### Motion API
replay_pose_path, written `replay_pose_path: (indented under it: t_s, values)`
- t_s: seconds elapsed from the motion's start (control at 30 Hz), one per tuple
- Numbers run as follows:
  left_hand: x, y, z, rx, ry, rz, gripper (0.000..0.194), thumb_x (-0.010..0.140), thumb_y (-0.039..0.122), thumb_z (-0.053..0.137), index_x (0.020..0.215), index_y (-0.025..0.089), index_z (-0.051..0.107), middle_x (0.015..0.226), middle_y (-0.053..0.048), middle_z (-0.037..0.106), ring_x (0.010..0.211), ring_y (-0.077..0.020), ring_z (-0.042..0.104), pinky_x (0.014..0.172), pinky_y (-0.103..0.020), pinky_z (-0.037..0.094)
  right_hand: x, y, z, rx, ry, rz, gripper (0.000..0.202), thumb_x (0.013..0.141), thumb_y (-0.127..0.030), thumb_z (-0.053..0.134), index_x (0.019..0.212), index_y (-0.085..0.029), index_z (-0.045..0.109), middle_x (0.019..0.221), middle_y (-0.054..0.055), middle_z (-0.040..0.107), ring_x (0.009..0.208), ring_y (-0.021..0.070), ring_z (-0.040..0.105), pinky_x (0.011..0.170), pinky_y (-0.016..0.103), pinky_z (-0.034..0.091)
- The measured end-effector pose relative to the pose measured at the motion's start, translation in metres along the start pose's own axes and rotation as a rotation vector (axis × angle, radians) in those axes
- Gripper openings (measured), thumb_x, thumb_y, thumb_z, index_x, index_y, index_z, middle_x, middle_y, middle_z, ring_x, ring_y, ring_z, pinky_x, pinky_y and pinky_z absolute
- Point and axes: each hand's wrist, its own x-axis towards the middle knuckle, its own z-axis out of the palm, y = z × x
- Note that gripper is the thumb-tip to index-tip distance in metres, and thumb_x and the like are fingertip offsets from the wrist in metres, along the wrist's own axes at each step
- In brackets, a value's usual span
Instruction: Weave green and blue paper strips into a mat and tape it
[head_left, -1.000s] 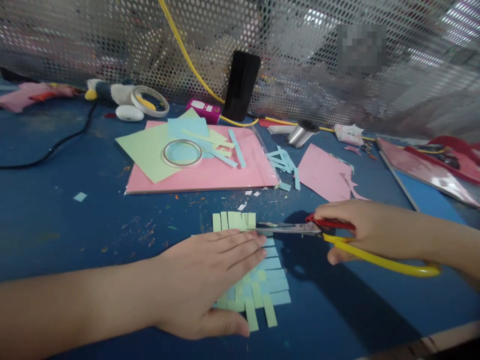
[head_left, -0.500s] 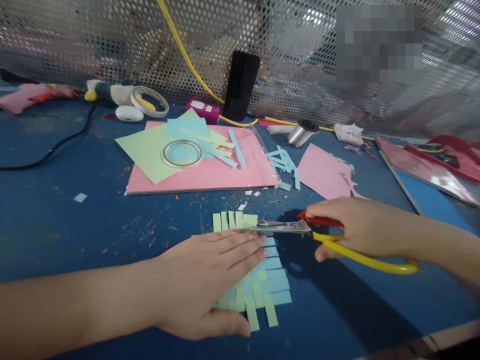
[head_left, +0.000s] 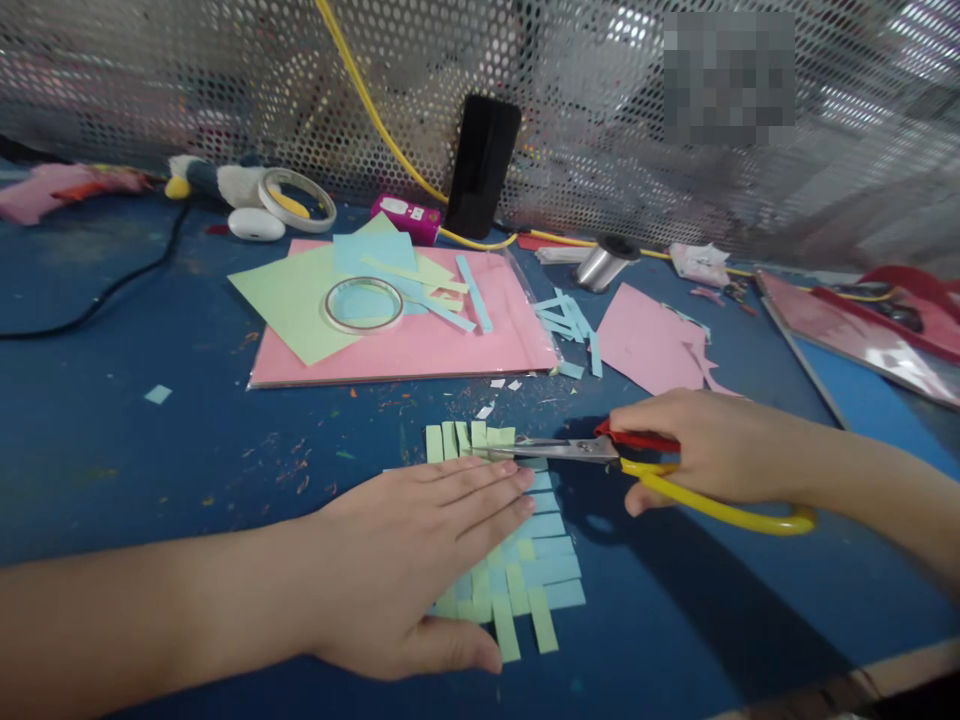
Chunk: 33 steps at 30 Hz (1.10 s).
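Note:
My left hand [head_left: 420,560] lies flat with fingers stretched over a woven sheet of blue and green paper strips [head_left: 547,570], hiding its middle and left part. Green strip ends stick out above and below the hand, blue ones to the right. In my right hand [head_left: 701,450] is a pair of scissors [head_left: 581,450] with one red and one yellow handle. Their blades point left over the upper green strips, just above my left fingertips, and look nearly closed.
Behind lies a pink paper pack [head_left: 487,350] with green and blue sheets and a tape ring [head_left: 364,304]. A black phone [head_left: 484,165] leans on the mesh. Pink paper [head_left: 649,340], blue scraps [head_left: 562,320] and a wire spool [head_left: 604,264] lie to the right.
My right hand and the scissors have moved slightly left and up, the blade tips now over the green strip ends. My left hand stays in place.

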Motion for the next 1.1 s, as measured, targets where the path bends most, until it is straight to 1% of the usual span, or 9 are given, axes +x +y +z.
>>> replay_pose_path:
  t_s: [0.1,0.33,0.5,0.57,0.7,0.8,0.9,1.1]
  values:
    - [0.000,0.000,0.000,-0.009,0.005,0.005,0.086,0.105,0.070,0.035,0.166,0.010,0.027,0.173,-0.013,0.016,0.162,-0.0269,0.017,0.135,-0.039,0.011,0.002,0.001,-0.001,0.013,0.009,-0.017,0.057,0.071,-0.075,0.077,0.071,-0.023,0.053,0.074,0.002,0.066,0.069,0.0224,0.059,0.060,0.032,0.037]
    - [-0.001,-0.001,0.002,-0.004,0.046,0.018,0.083,0.105,0.068,0.038,0.165,0.011,0.030,0.172,-0.014,0.021,0.162,-0.0276,0.020,0.134,-0.041,0.015,0.004,0.004,0.003,0.041,0.051,-0.064,0.053,0.072,-0.066,0.081,0.068,-0.023,0.052,0.069,0.001,0.064,0.067,0.0225,0.060,0.060,0.032,0.036]
    - [0.000,0.000,0.001,0.001,0.027,0.010,0.084,0.105,0.069,0.036,0.166,0.012,0.028,0.173,-0.013,0.020,0.161,-0.0282,0.021,0.134,-0.041,0.015,0.004,0.006,0.005,0.036,0.077,-0.068,0.050,0.073,-0.061,0.083,0.068,-0.023,0.052,0.070,0.002,0.065,0.068,0.0230,0.062,0.061,0.033,0.036]
    - [0.000,0.000,0.000,0.006,0.017,0.005,0.084,0.105,0.069,0.036,0.166,0.012,0.027,0.174,-0.012,0.018,0.162,-0.0276,0.020,0.134,-0.040,0.014,0.002,0.006,0.004,0.017,0.068,-0.036,0.047,0.072,-0.060,0.083,0.070,-0.024,0.053,0.072,0.002,0.067,0.069,0.0238,0.063,0.061,0.032,0.036]
    - [0.000,0.000,0.000,0.015,0.020,0.011,0.084,0.105,0.069,0.035,0.166,0.011,0.028,0.174,-0.013,0.018,0.162,-0.0261,0.019,0.134,-0.037,0.012,-0.005,0.006,0.001,-0.010,0.041,0.039,0.047,0.071,-0.066,0.081,0.077,-0.025,0.057,0.079,0.003,0.071,0.070,0.0265,0.065,0.057,0.032,0.035]
    - [-0.001,0.000,0.001,0.023,0.031,0.014,0.083,0.105,0.068,0.037,0.166,0.012,0.028,0.173,-0.013,0.021,0.162,-0.0267,0.020,0.134,-0.038,0.014,-0.009,0.004,-0.005,-0.005,0.006,0.045,0.045,0.072,-0.066,0.079,0.079,-0.027,0.059,0.081,0.004,0.073,0.071,0.0275,0.065,0.058,0.033,0.037]
    - [-0.001,0.000,0.001,0.029,0.027,0.006,0.084,0.104,0.070,0.037,0.166,0.012,0.029,0.173,-0.013,0.021,0.161,-0.0274,0.021,0.133,-0.038,0.015,-0.007,0.000,-0.011,-0.028,-0.034,0.057,0.048,0.070,-0.070,0.078,0.076,-0.027,0.057,0.082,0.004,0.073,0.073,0.0285,0.065,0.059,0.034,0.038]
    - [-0.001,0.000,0.001,0.015,0.015,0.005,0.085,0.105,0.069,0.033,0.166,0.011,0.026,0.174,-0.013,0.017,0.162,-0.0264,0.017,0.134,-0.038,0.011,-0.001,-0.002,-0.015,-0.063,-0.036,0.050,0.050,0.071,-0.073,0.076,0.080,-0.027,0.060,0.088,0.005,0.074,0.080,0.0305,0.067,0.062,0.035,0.038]
